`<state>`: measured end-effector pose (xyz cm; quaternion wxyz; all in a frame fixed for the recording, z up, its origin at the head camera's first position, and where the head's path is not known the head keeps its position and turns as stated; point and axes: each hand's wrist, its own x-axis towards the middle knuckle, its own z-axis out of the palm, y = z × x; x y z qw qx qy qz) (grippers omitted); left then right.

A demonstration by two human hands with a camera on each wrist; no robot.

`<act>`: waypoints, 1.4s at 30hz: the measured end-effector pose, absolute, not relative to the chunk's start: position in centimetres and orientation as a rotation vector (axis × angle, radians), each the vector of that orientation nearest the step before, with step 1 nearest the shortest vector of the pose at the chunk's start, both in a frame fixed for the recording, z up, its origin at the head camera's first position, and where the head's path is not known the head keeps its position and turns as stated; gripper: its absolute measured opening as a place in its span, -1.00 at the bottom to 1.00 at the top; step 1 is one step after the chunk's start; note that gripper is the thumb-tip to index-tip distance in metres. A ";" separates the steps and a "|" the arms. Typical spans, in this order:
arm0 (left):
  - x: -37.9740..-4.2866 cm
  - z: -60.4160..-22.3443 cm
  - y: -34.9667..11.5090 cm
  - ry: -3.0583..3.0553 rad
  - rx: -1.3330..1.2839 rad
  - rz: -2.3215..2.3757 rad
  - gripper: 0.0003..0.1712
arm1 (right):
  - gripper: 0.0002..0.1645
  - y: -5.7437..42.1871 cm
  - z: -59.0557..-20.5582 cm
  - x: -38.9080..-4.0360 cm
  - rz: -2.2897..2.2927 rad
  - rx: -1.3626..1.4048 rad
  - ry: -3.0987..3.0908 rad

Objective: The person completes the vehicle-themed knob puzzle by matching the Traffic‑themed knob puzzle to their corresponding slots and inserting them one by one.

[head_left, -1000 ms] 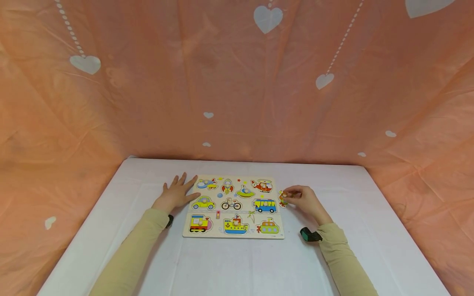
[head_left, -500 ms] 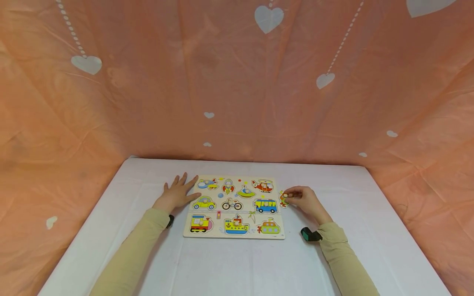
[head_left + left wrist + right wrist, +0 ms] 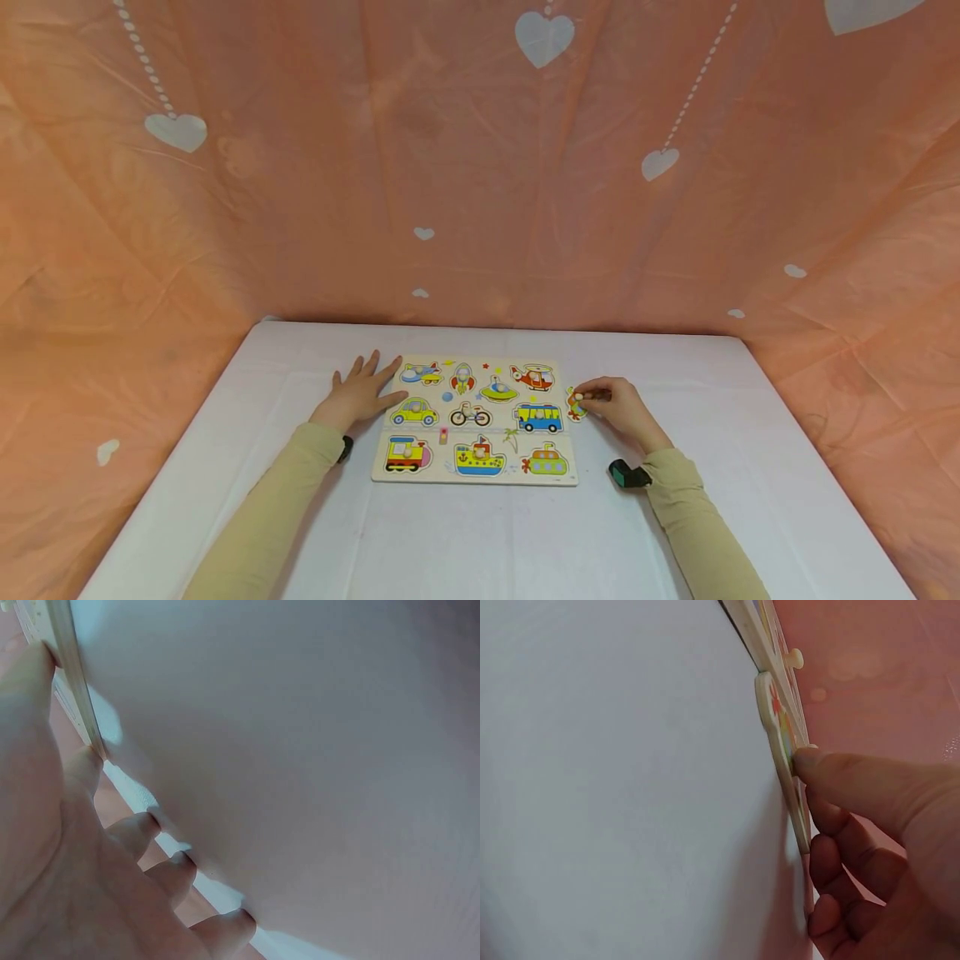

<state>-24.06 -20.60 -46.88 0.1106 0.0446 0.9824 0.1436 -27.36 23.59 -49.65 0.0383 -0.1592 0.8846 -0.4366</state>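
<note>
A pale wooden knob puzzle board [image 3: 457,477] lies on the white table, bearing vehicle pictures in three rows. Spread fingers make up my left hand [image 3: 352,400] at its upper left; the left wrist view shows thumb and forefinger touching the board's edge [image 3: 73,675]. Beside the board's right side, my right hand [image 3: 622,410] pinches the knob of a small submarine puzzle piece [image 3: 576,408], green and orange with a red propeller. In the right wrist view this piece [image 3: 776,742] is seen nearly edge-on, close to the board; the fingers partly cover it.
Knobs show on several board pieces, among them the bus [image 3: 538,419], the ship [image 3: 480,460] and the train [image 3: 405,455]. A submarine picture [image 3: 546,461] in the lower right corner shows no knob. An orange curtain [image 3: 480,267] with white hearts hangs around the table [image 3: 450,542].
The submarine piece has turned slightly in my right fingers, and its knob shows more clearly than a second ago. The left hand and the board stay in place.
</note>
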 end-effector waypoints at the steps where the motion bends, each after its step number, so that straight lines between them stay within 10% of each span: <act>1: -24.0 -46.9 -20.6 2.885 0.129 0.423 -0.08 | -0.79 23.6 -49.6 -27.3 -1.336 -0.489 2.718; 42: -24.0 -46.6 -20.5 2.868 0.124 0.447 -0.10 | -0.78 25.0 -48.3 -25.0 -1.324 -0.369 2.759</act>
